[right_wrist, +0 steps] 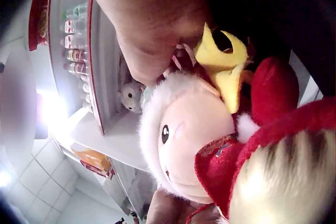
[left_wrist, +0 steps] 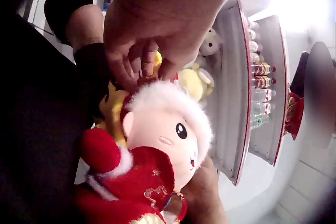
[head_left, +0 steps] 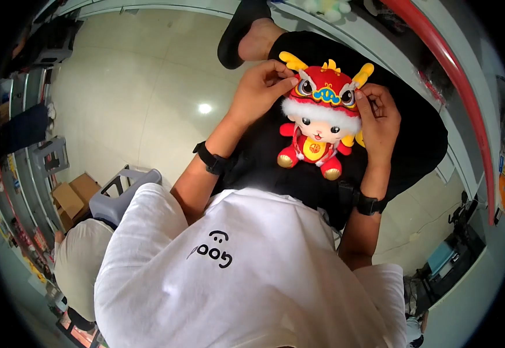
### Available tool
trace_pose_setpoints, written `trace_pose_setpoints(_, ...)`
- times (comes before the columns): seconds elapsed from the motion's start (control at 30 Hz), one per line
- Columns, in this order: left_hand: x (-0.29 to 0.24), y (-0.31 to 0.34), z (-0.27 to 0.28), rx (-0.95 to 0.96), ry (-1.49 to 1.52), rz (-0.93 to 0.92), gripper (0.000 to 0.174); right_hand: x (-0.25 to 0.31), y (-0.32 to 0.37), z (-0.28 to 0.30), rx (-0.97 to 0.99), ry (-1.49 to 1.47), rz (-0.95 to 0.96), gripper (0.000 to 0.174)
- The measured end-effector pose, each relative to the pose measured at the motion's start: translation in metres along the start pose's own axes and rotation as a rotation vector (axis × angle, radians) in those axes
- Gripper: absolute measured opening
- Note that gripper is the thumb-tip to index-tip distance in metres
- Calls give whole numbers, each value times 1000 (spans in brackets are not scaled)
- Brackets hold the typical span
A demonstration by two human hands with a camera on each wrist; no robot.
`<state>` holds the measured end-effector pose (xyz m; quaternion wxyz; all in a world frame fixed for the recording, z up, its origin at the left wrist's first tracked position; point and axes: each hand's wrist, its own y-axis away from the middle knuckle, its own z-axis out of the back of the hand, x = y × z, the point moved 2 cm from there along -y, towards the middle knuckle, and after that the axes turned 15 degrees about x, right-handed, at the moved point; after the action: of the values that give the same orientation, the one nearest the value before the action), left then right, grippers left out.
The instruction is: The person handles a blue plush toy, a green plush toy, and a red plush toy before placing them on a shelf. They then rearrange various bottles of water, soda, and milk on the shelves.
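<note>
I see the plush toy [head_left: 320,136] lying face up on the lap [head_left: 420,139], with its feet toward the person's body. The left hand [head_left: 257,91] and the right hand [head_left: 381,123] are above the lap, one at each side of the toy's head. The fingers [left_wrist: 127,67] of both pinch the edge of the lion hat [head_left: 325,87] — neither hand is released. To do this well, I judge both pinches should be on the hat's rim, equal on each side, so the hat sits straight over the white fur. The toy looks soft — a pink face, big black eyes, a red costume with a gold badge, and red and gold feet.
</note>
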<state>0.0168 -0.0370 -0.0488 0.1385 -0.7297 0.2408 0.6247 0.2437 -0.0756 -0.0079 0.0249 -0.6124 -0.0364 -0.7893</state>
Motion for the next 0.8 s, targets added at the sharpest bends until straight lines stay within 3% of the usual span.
trace_pose_setpoints(0.27, -32, 2, -14, -82, -166, 24, 9, 1, 2, 7, 1, -29, -31, 9)
trace_pose_setpoints(0.33, -46, 4, -23, -87, -152, -46, 11, 7, 7, 10, -77, -114, 119, 13)
trace_pose_setpoints(0.4, -68, 12, -31, -99, -113, -80, 12, 6, 18, 17, -93, -248, 124, 16)
trace_pose_setpoints(0.5, -91, 23, -36, -12, -235, -149, 15, 20, 20, 14, 41, -363, 189, 53)
trace_pose_setpoints(0.63, -115, 49, -28, 0, -265, -247, 25, 64, 31, 2, 45, -312, 193, 55)
trace_pose_setpoints(0.67, -127, 54, -29, -66, -320, -383, 25, 70, 34, 1, 106, -273, 301, 53)
trace_pose_setpoints(0.73, -145, 59, -21, 27, -437, -465, 27, 91, 42, -2, 212, -347, 423, 49)
trace_pose_setpoints(0.8, -151, 61, -24, 51, -449, -416, 24, 93, 42, 0, 259, -384, 372, 48)
